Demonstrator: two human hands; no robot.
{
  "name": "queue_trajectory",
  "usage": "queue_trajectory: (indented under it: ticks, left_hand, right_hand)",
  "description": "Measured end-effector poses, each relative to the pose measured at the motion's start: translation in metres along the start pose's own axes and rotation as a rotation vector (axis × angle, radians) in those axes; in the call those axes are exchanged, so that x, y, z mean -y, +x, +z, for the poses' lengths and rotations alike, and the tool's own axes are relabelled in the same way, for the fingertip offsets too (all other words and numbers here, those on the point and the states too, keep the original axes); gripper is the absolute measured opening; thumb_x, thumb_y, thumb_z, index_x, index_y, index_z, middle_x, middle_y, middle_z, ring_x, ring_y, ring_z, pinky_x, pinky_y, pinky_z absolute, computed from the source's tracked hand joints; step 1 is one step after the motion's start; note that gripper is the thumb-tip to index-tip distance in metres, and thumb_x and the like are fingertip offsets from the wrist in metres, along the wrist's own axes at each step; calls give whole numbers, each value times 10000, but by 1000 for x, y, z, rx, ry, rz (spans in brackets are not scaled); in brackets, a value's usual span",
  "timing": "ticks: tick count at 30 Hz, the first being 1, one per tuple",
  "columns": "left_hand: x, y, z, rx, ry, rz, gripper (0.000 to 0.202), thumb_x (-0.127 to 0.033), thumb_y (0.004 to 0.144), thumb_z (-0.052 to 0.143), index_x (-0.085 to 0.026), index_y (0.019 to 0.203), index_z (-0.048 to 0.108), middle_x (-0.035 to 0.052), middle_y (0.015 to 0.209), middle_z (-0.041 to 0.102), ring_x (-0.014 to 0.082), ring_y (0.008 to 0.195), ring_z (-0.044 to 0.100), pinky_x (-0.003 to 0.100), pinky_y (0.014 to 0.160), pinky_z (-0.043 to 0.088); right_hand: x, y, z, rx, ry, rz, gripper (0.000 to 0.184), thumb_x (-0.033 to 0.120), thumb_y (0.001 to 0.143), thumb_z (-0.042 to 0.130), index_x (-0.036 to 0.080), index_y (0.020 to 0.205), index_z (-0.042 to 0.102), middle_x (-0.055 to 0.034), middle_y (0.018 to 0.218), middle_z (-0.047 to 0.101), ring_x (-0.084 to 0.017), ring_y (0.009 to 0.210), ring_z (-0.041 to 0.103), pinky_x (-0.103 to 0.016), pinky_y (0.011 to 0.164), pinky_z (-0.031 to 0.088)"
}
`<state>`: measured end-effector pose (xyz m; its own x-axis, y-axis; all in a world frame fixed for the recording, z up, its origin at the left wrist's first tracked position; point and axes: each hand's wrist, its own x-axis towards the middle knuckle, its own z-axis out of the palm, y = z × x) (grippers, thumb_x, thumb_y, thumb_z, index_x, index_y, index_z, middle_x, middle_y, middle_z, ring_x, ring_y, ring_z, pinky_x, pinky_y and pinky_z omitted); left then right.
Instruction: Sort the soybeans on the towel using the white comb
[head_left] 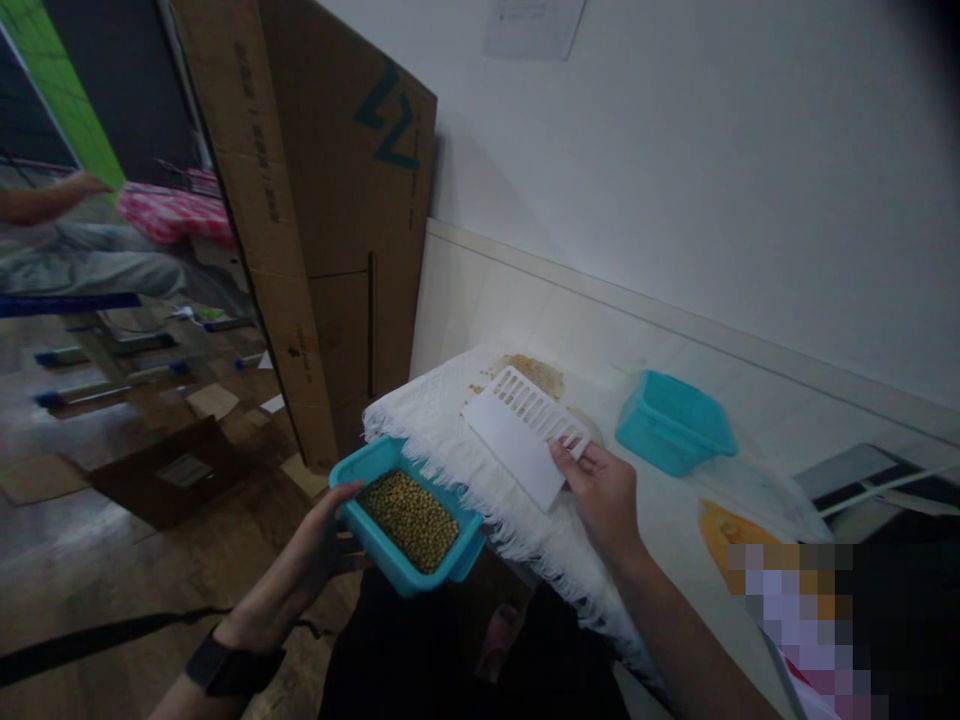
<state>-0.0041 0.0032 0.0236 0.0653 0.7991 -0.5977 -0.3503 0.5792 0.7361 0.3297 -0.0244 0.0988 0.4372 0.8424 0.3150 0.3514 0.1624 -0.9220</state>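
Observation:
My left hand point(330, 535) grips the left side of a turquoise plastic container point(469, 545), thumb over its rim and fingers underneath. Small yellow-green beans point(412, 515) fill much of it. The container is at the near edge of a table, just below the fringe of a white cloth point(420, 410). My right hand point(604, 495) pinches the right end of a flat white plastic plate point(514, 450) with a row of slots. That plate is over the cloth. Behind it lies a patch of small tan grains point(536, 375).
A second turquoise container point(675, 425) stands right of the cloth, beside a clear plastic lid or sheet point(772, 490) and an orange packet point(727, 535). A tall cardboard box point(337, 250) rises at left. Beyond it, another person's arm point(52, 200) shows. Cardboard point(169, 470) lies on the floor.

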Motion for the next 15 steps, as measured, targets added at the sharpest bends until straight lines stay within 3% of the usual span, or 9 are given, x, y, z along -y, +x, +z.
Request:
queue_trajectory:
  ticks: [4,8,15]
  left_hand:
    - [0,0,0,7,-1,0,452,-529,812,831,-193,1085,701,79,872,753,289,713,756,461,659,678]
    - [-1,-2,1,6,1,1,428,-502,831,819,-196,1101,687,83,887,757,281,713,753,447,648,676]
    - [-1,-3,1,-1,-13,-4,406,-470,822,837,-196,1087,696,77,855,750,273,689,751,439,641,677]
  right_hand:
    - [-1,-16,14,50,20,18,659,748,810,803,137,1048,868,-177,1067,863,-370,969,848,-452,863,700]
    - [-3,-24,24,47,54,64,660,734,786,817,120,1027,862,-189,1007,863,-377,907,853,-450,789,709]
    - [-20,-26,0,-60,-17,65,616,699,811,810,125,1027,861,-175,951,865,-379,874,854,-457,768,708]
